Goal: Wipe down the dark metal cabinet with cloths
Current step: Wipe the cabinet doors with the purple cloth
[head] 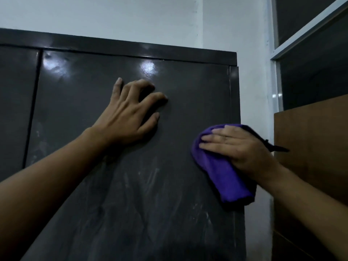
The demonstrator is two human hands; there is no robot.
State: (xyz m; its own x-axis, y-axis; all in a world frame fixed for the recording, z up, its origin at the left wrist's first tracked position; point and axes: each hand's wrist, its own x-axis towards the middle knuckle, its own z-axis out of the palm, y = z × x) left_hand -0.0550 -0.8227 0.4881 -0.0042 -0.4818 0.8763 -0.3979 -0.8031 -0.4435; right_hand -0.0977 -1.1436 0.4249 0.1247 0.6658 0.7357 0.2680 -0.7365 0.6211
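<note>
Head view: the cabinet (pixel 178 110) fills the frame, its dark door glossy at 12 o'clock and marked with pale smears toward 6 o'clock. The left hand (pixel 130 117) rests on the door just above centre, fingers spread and a little bent, tips touching the metal, holding nothing. At 4 o'clock from it, the right hand (pixel 239 149) lies flat on a purple cloth (pixel 226 181), fingers straight and together, pressing it against the door near the right edge. The cloth's loose end hangs below the palm. A small dark thing juts out at 3 o'clock of that hand; I cannot tell what it is. A white wall (pixel 131 16) rises behind the cabinet, and a brown board (pixel 310 147) stands at 3 o'clock.

The cloth looks soft and light, so it probably bunches and slides under a flat palm. Bearing down on its folded middle should steady it. The door seems stiff and smooth, likely slippery.
</note>
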